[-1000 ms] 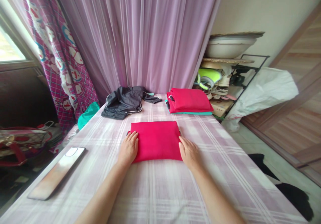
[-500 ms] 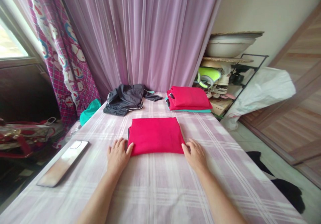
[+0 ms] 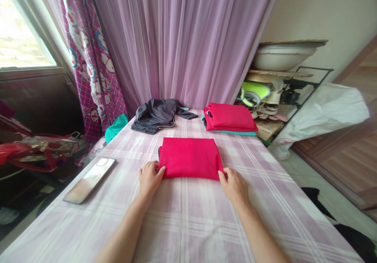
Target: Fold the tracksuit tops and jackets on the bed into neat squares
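Observation:
A folded red garment [image 3: 191, 157] lies flat in the middle of the table, with a sliver of dark cloth showing at its left edge. My left hand [image 3: 150, 176] grips its near left corner, thumb on top and fingers curled at the side. At the near right corner my right hand [image 3: 234, 182] pinches the cloth in the same way; some fingertips are hidden. Behind it on the right sits a stack of folded red and teal clothes [image 3: 231, 116]. A crumpled dark garment with white piping [image 3: 156, 115] lies at the back left.
A phone [image 3: 90, 180] lies on the checked tablecloth [image 3: 182, 223] at the left. Teal cloth [image 3: 116, 127] hangs at the left edge. A rack with a basin [image 3: 285, 57] and shoes stands at the back right, beside a white sack [image 3: 324, 110]. Purple curtains [image 3: 182, 39] hang behind.
The view has shifted, so everything sits further right. My fingers have drawn in around the near corners of the red garment, which stays in place on the table.

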{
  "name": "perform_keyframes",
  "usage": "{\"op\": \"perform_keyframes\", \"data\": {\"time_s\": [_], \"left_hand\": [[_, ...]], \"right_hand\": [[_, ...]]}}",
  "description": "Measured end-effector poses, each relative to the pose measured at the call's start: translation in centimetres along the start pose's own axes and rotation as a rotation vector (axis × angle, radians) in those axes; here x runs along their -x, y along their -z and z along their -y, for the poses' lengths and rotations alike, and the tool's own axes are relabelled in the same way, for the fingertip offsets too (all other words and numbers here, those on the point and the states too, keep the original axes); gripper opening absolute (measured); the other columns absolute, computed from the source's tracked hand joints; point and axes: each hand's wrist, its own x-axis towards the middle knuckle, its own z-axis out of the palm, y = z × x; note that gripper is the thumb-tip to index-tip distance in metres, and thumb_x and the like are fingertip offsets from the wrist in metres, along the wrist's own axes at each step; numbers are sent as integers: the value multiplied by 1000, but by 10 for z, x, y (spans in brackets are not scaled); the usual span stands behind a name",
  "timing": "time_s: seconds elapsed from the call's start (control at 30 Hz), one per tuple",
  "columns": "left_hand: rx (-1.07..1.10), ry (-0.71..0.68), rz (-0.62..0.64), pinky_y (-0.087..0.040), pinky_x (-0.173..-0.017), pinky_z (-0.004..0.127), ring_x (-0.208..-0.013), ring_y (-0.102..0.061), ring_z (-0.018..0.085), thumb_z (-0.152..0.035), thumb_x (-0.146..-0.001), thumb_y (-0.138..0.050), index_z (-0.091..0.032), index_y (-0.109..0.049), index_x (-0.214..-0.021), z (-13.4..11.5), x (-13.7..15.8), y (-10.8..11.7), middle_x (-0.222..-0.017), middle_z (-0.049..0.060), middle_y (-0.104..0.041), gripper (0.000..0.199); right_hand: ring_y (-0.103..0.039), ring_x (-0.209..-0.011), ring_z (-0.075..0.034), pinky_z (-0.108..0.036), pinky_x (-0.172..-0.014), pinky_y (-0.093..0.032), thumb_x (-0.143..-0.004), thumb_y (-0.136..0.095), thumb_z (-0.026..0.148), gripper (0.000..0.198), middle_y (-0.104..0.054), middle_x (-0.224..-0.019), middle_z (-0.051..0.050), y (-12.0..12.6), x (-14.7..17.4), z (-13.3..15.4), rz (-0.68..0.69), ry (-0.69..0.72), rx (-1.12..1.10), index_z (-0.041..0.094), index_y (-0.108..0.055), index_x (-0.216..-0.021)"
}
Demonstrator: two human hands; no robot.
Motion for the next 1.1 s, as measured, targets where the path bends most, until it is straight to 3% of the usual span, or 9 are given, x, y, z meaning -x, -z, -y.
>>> {"op": "perform_keyframes", "data": {"time_s": [0.13, 0.3, 0.47, 0.57, 0.7, 0.87, 1.1], "left_hand": [[-100, -24, 14, -43, -89, 40, -106, -64, 29, -43, -91, -47, -20, -63, -96, -8, 6, 7, -101, 12, -73, 29], [-174, 10, 129, -45, -74, 34, -97, -69, 29, -49, -90, -45, -20, -61, -101, -12, 1, 17, -100, 13, -75, 35], [-142, 80, 264, -42, -67, 32, -95, -69, 30, -57, -87, -47, -21, -63, -92, -12, -9, 23, -99, 13, -75, 40], [-89, 52, 213, -40, -64, 30, -88, -69, 27, -53, -87, -48, -21, -61, -86, -10, -8, 19, -92, 10, -74, 34], [86, 42, 96, -40, -65, 29, -81, -67, 22, -44, -86, -51, -21, -56, -85, -8, -8, 8, -85, 6, -72, 23], [237, 60, 63, -41, -64, 28, -78, -66, 20, -34, -82, -55, -21, -53, -82, -18, -18, 9, -81, 3, -70, 13], [192, -78, -25, -40, -63, 28, -79, -67, 21, -28, -78, -58, -23, -56, -92, -65, -26, 34, -81, 0, -71, 14]], "right_hand": [[-66, -72, -18, -27, -59, -34, -95, -44, 33, 22, -74, -87, -6, 11, 1, 13, 105, -78, 47, 21, -62, -93], [-67, -70, -19, -28, -57, -33, -96, -45, 35, 23, -73, -82, -7, 11, 1, 14, 113, -96, 52, 21, -62, -92], [-66, -67, -20, -27, -56, -34, -94, -46, 39, 27, -73, -76, -7, 6, -3, 10, 134, -169, -28, 20, -66, -96], [-66, -68, -20, -27, -56, -35, -94, -43, 42, 33, -73, -77, -7, 6, -8, 10, 168, -231, -116, 20, -69, -93], [-63, -64, -19, -26, -53, -30, -94, -42, 44, 38, -71, -70, -5, 12, -13, 12, 256, -198, -154, 22, -68, -78], [-60, -60, -15, -27, -54, -26, -93, -47, 35, 26, -72, -75, -4, 24, -19, 31, 22, -82, -13, 23, -68, -84], [-59, -64, -16, -28, -60, -31, -97, -42, 27, 30, -69, -71, -5, 40, -47, 66, -289, 223, 10, 20, -65, -79]]}}
